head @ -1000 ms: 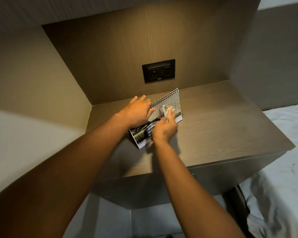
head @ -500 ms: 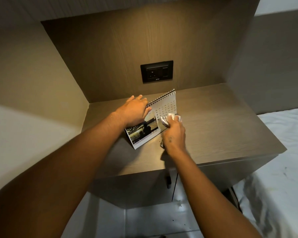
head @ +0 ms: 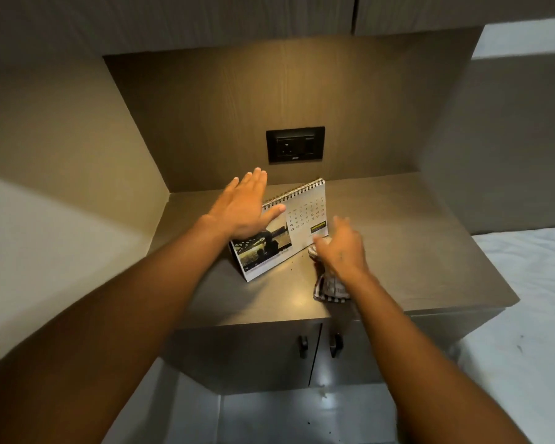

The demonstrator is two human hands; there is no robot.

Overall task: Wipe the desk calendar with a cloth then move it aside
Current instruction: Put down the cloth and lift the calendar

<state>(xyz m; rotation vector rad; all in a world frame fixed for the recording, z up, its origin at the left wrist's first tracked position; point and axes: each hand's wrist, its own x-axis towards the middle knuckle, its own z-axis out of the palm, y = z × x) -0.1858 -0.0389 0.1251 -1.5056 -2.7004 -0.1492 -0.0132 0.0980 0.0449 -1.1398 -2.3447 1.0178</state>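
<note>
One worktop (head: pixel 398 251), dark wood grain, one cabinet below with two door handles (head: pixel 303 346). One black socket plate (head: pixel 295 144) on the back wall above the rear edge. One desk calendar (head: pixel 297 219), spiral-bound, standing tilted near the middle of the worktop, closer to the rear edge. Two hands. Left hand (head: pixel 244 206) flat, fingers spread wide, over the calendar's left end by the spiral; contact unclear. Right hand (head: pixel 342 248) blurred, closed around one patterned cloth (head: pixel 329 288), just beside the calendar's right lower corner, cloth trailing toward the front edge.
</note>
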